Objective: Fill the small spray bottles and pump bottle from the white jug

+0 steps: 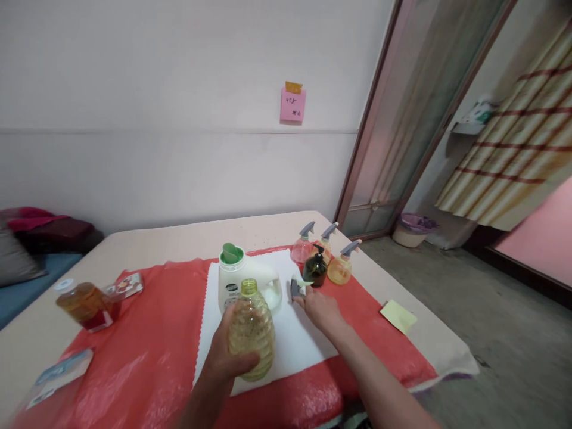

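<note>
My left hand (pixel 223 351) is wrapped round a yellowish clear spray bottle (pixel 258 330) with a ribbed body. Its neck is bare, and small drops or specks show inside. To the right, the fingers of my right hand (pixel 320 307) are closed on a grey and white trigger spray head (pixel 295 289), apart from the bottle and low over the white cloth (pixel 299 336). Behind the yellow bottle stands a white jug (pixel 230 275) with a green scoop-shaped piece (pixel 231 253) at its mouth. A dark pump bottle (pixel 315 271) is just beyond my right hand.
Several trigger spray bottles, one yellow (pixel 339 271) and one pink (pixel 302 250), stand behind right. A red sheet (pixel 156 357) covers much of the table. At left are an amber bottle (pixel 87 304) and a packet (pixel 125 287); yellow notes (pixel 398 316) lie at right.
</note>
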`<state>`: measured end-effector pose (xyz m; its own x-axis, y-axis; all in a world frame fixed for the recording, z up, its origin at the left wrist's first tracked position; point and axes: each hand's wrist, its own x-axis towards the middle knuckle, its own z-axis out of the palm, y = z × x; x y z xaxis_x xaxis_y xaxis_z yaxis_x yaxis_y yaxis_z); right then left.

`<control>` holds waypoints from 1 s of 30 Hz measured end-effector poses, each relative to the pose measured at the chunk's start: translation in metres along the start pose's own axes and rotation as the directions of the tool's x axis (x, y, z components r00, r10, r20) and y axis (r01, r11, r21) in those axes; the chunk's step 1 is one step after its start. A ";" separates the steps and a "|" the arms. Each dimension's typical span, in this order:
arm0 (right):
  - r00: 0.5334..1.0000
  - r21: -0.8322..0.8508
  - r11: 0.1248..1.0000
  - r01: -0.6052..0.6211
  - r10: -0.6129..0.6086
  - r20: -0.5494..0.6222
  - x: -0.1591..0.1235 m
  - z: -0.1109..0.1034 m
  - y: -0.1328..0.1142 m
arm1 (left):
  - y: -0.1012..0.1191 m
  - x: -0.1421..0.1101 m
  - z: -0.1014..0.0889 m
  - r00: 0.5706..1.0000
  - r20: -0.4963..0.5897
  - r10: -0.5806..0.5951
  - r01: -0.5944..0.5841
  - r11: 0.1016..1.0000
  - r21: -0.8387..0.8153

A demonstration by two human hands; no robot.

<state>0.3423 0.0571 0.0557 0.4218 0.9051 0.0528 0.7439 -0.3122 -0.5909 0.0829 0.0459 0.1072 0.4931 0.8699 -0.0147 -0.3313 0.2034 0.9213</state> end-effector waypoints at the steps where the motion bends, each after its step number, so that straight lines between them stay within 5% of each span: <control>1: 1.000 0.015 1.000 -0.005 0.004 0.019 -0.002 -0.002 -0.002 | -0.001 0.000 0.002 0.999 -0.024 0.025 -0.026 1.000 -0.008; 6: 0.977 0.296 0.955 0.035 -0.095 0.192 -0.029 -0.010 -0.029 | -0.010 0.003 0.012 0.963 -0.179 0.200 -0.205 0.979 -0.009; 9: 0.897 0.563 0.826 -0.032 -0.225 0.381 -0.059 0.002 -0.052 | -0.018 0.005 0.014 0.930 -0.242 0.278 -0.280 0.960 0.024; 10: 0.817 0.741 0.642 -0.199 -0.309 0.487 -0.069 0.008 -0.058 | -0.020 0.005 0.014 0.924 -0.258 0.281 -0.283 0.959 0.033; 12: 0.660 0.825 0.277 -0.493 -0.498 0.562 -0.086 0.019 -0.069 | -0.025 0.005 0.014 0.913 -0.297 0.278 -0.269 0.960 0.071; 14: 0.620 0.779 0.016 -0.626 -0.595 0.511 -0.095 0.028 -0.078 | -0.028 0.005 0.014 0.898 -0.341 0.277 -0.242 0.960 0.142; 18: 0.752 0.781 -0.229 -0.581 -0.516 0.409 -0.094 0.029 -0.090 | -0.028 0.005 0.020 0.915 -0.317 0.251 -0.186 0.957 0.220; 22: 0.885 0.838 -0.311 -0.447 -0.291 0.364 -0.078 0.011 -0.096 | -0.020 0.007 0.024 0.912 -0.282 0.299 -0.207 0.927 0.312; 26: 0.955 0.927 -0.233 -0.295 -0.065 0.288 -0.051 -0.017 -0.094 | -0.010 0.009 0.019 0.856 -0.349 0.381 -0.286 0.912 0.295; 30: 0.988 0.989 -0.019 -0.144 0.048 0.145 -0.014 -0.038 -0.094 | 0.001 0.010 0.008 0.772 -0.486 0.410 -0.283 0.906 0.316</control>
<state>0.2863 0.0622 0.1410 0.3777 0.9213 -0.0929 -0.5877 0.1609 -0.7929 0.0938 0.0514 0.1109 -0.1459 0.9732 0.1780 -0.1858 -0.2037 0.9612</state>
